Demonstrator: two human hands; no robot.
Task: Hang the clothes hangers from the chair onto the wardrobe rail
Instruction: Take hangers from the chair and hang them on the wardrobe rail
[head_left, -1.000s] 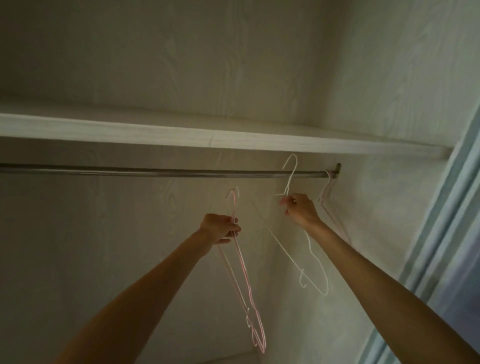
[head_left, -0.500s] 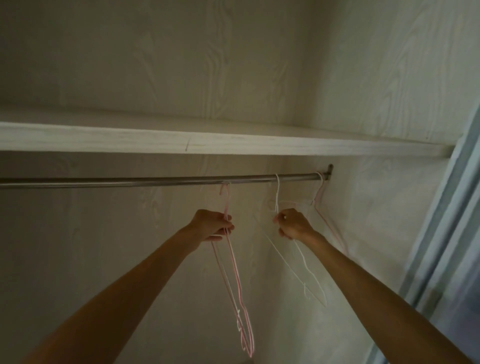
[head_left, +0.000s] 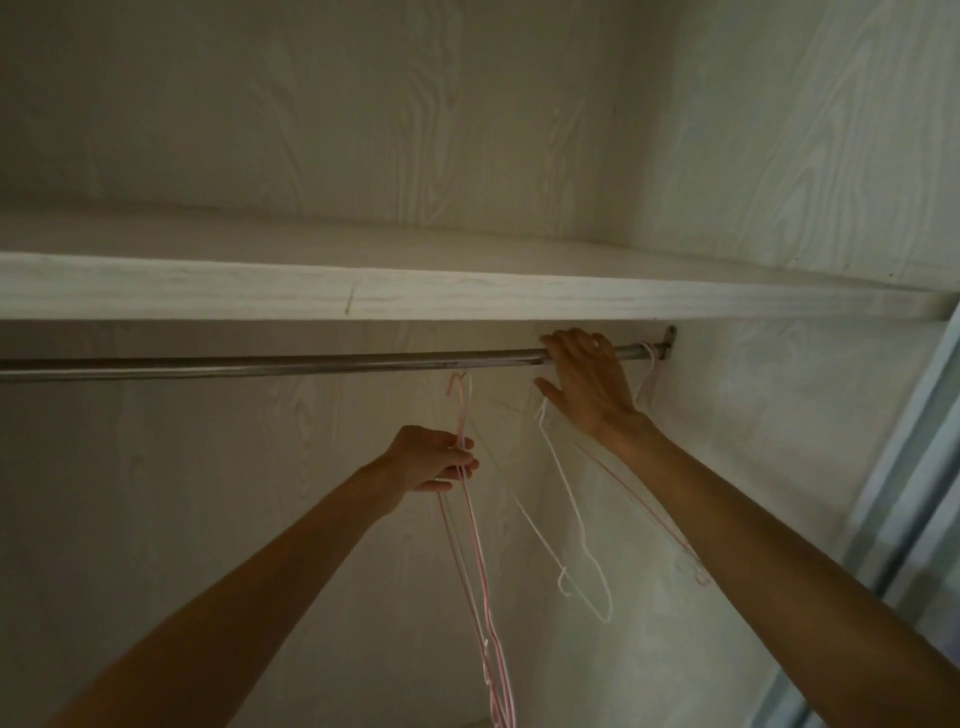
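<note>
The metal wardrobe rail (head_left: 260, 366) runs across under a shelf. My left hand (head_left: 434, 460) grips a bunch of thin pink hangers (head_left: 480, 571) by their necks; their hooks reach up to just below the rail. My right hand (head_left: 587, 387) rests on the rail near its right end, fingers spread over the bar and thumb below. A white wire hanger (head_left: 579, 525) dangles beneath that hand, its hook hidden behind the palm. Another pink hanger (head_left: 649, 371) hangs at the rail's far right end.
A white wood-grain shelf (head_left: 467, 299) sits close above the rail. The wardrobe's right side wall (head_left: 779, 415) is just beyond the rail bracket. A pale sliding door frame (head_left: 914, 493) stands at the right edge. The chair is out of view.
My right hand let go of the white hanger's neck and rose onto the rail. My left hand kept its grip on the pink hangers below the rail.
</note>
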